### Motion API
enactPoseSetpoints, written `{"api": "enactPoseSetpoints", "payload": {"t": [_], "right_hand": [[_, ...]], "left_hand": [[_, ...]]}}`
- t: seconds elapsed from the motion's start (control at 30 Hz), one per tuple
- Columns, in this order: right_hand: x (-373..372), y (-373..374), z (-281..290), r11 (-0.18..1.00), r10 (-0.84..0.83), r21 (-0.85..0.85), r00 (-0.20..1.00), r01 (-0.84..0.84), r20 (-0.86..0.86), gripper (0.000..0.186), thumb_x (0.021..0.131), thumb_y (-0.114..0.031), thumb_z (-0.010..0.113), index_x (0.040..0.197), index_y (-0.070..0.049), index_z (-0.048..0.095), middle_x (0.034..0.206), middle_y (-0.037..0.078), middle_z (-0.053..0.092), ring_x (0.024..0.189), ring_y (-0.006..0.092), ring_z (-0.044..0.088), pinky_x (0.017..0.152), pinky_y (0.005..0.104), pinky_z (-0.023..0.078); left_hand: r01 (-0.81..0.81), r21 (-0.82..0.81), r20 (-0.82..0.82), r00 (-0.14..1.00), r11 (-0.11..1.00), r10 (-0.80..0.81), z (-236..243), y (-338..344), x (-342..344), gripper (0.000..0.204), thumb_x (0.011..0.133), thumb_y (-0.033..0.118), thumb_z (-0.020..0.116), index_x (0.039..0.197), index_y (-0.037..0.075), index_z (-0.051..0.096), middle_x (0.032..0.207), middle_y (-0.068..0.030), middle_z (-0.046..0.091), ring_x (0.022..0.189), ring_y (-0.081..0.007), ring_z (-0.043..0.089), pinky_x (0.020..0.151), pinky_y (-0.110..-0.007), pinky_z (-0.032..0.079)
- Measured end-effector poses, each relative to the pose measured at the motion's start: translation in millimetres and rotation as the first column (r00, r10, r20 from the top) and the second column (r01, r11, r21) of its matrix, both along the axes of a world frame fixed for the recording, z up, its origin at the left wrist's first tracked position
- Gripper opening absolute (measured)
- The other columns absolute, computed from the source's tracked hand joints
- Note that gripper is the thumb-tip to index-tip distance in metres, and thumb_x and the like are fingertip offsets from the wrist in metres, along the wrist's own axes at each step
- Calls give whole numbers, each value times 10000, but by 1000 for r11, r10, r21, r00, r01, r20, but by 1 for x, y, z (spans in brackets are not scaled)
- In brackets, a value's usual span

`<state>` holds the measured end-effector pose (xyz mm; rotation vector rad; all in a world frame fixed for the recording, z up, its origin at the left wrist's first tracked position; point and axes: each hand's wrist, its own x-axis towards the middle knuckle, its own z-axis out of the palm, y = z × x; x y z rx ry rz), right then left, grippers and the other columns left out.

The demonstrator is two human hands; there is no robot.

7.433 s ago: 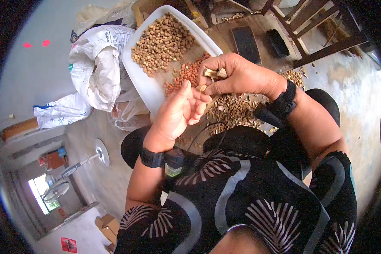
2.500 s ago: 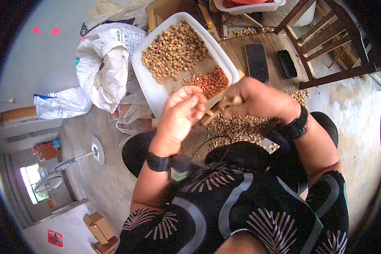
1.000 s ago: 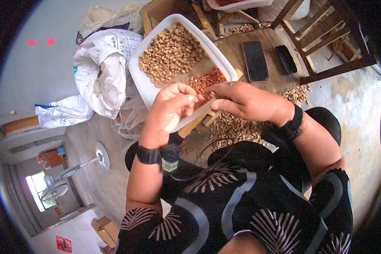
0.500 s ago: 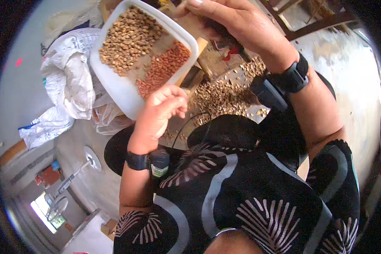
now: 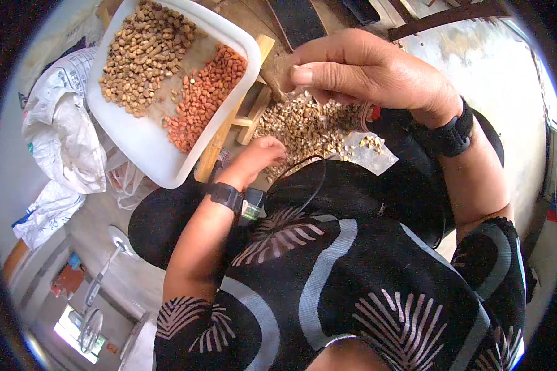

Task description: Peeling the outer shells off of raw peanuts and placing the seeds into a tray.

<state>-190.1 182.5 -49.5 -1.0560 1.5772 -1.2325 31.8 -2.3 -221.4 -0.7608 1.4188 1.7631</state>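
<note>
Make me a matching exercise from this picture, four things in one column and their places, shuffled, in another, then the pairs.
1. Small red oval kernels
2. Tan unshelled pods
3. Pale broken shells
4. Grey round-headed standing fan

A. Scattered outside the white rectangular plastic tray, to its right
B. At the picture's lower left
C. Inside the tray, toward the right
D. Inside the tray, toward the upper left

Pairs: 1-C, 2-D, 3-A, 4-B
</note>
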Motion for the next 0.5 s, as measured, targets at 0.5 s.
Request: {"api": "enactPoseSetpoints", "payload": {"t": [0.5], "right_hand": [[10,21,8,900,362,423,724,-107,-588,280,855,-231,624,964,24,593,831,172,603,783,336,599,689,408,468]], "left_hand": [[258,-659,-21,933,706,-360,-168,-14,38,148,731,115,642,858,40,657,884,-165,672,846,-285,649,750,-377,499]]}}
